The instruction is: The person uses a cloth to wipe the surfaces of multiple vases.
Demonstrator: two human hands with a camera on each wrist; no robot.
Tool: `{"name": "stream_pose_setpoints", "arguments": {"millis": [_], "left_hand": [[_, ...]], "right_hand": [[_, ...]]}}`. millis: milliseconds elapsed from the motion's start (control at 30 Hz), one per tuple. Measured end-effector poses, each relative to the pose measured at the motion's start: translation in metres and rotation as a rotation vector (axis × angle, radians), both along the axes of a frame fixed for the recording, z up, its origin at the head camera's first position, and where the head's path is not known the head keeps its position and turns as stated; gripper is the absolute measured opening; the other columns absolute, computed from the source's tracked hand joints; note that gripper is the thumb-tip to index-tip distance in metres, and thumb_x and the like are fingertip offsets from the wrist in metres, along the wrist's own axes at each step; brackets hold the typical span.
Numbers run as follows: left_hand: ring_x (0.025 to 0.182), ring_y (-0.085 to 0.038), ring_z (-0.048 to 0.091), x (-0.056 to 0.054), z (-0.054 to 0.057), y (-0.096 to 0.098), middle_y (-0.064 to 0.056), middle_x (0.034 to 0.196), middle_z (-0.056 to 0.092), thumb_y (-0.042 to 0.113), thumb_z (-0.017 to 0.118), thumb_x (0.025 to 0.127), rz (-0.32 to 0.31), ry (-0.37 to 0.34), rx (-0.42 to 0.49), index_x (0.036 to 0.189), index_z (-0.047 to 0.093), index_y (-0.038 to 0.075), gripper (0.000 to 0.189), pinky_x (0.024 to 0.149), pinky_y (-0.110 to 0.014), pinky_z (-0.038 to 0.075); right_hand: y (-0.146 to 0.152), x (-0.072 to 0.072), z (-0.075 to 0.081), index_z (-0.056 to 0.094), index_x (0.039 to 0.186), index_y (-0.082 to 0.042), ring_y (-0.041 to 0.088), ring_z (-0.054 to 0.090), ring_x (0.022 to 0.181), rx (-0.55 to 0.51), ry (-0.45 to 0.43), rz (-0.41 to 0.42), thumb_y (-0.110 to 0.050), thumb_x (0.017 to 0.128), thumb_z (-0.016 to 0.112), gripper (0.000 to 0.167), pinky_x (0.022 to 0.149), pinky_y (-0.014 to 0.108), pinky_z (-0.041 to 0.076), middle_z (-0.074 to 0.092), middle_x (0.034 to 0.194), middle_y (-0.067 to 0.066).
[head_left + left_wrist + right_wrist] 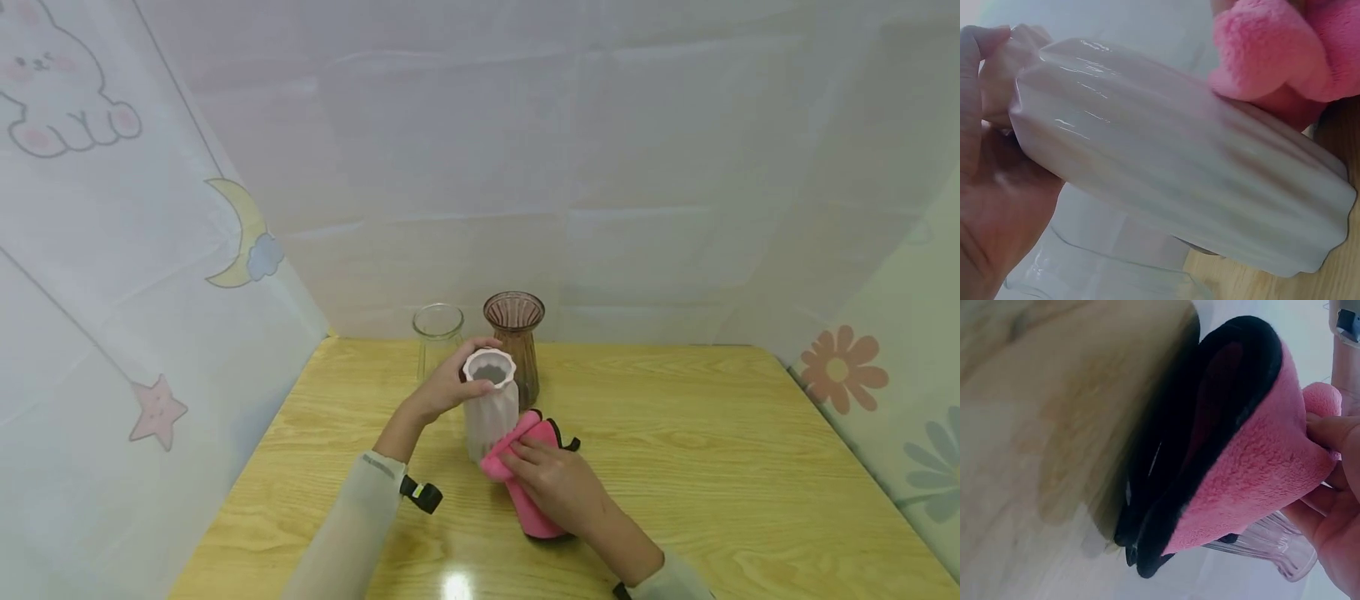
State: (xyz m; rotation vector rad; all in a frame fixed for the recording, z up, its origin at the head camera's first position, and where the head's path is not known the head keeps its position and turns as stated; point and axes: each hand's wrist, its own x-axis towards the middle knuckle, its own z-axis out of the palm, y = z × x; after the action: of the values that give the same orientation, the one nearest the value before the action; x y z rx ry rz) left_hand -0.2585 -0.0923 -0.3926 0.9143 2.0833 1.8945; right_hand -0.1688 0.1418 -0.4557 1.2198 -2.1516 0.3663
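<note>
A white fluted vase point(491, 421) stands on the wooden table, its scalloped mouth facing up. My left hand point(450, 382) grips it around the neck, thumb at the near side of the rim. In the left wrist view the glossy ribbed body of the vase point(1166, 150) spans the picture, its base on the wood. My right hand point(558, 483) holds a bunched pink plush cloth with black edging point(536, 508) against the lower right side of the vase. The right wrist view shows fingers point(1329, 434) pinching the folded cloth point(1254, 462).
Behind the white vase stand a clear glass vase point(438, 325) at left and a brownish-purple ribbed glass vase point(517, 333) at right. A pale curtain point(465, 167) with printed figures hangs behind and beside the wooden table point(675, 433).
</note>
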Motion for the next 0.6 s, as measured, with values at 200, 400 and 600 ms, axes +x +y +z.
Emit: {"name": "stream_pose_setpoints", "arguments": {"millis": [200, 400, 600], "left_hand": [[0.119, -0.022, 0.055, 0.002, 0.000, 0.000, -0.018, 0.147, 0.049, 0.040, 0.078, 0.088, -0.008, 0.046, 0.037, 0.149, 0.039, 0.003, 0.081, 0.092, -0.032, 0.052], [0.120, -0.022, 0.056, 0.018, -0.001, 0.009, -0.008, 0.137, 0.057, 0.042, 0.082, 0.083, 0.306, 0.199, -0.107, 0.148, 0.044, 0.009, 0.083, 0.099, -0.043, 0.048], [0.113, -0.024, 0.059, 0.026, -0.001, 0.016, -0.008, 0.126, 0.060, 0.042, 0.082, 0.083, 0.446, 0.225, -0.172, 0.142, 0.050, 0.004, 0.077, 0.095, -0.048, 0.050]], "right_hand": [[0.010, 0.001, 0.011, 0.077, 0.114, -0.007, 0.023, 0.075, 0.096, -0.114, -0.045, -0.011, -0.020, 0.098, 0.068, 0.022, 0.075, 0.036, 0.061, 0.077, 0.107, 0.010], [0.027, 0.000, 0.043, 0.077, 0.114, -0.002, 0.028, 0.075, 0.091, -0.297, 0.057, -0.008, -0.028, 0.109, 0.047, 0.040, 0.072, 0.038, 0.060, 0.075, 0.111, 0.013], [0.030, -0.008, 0.066, 0.076, 0.116, -0.001, 0.031, 0.074, 0.097, -0.368, 0.200, 0.036, -0.021, 0.107, 0.053, 0.032, 0.076, 0.039, 0.059, 0.074, 0.117, 0.015]]}}
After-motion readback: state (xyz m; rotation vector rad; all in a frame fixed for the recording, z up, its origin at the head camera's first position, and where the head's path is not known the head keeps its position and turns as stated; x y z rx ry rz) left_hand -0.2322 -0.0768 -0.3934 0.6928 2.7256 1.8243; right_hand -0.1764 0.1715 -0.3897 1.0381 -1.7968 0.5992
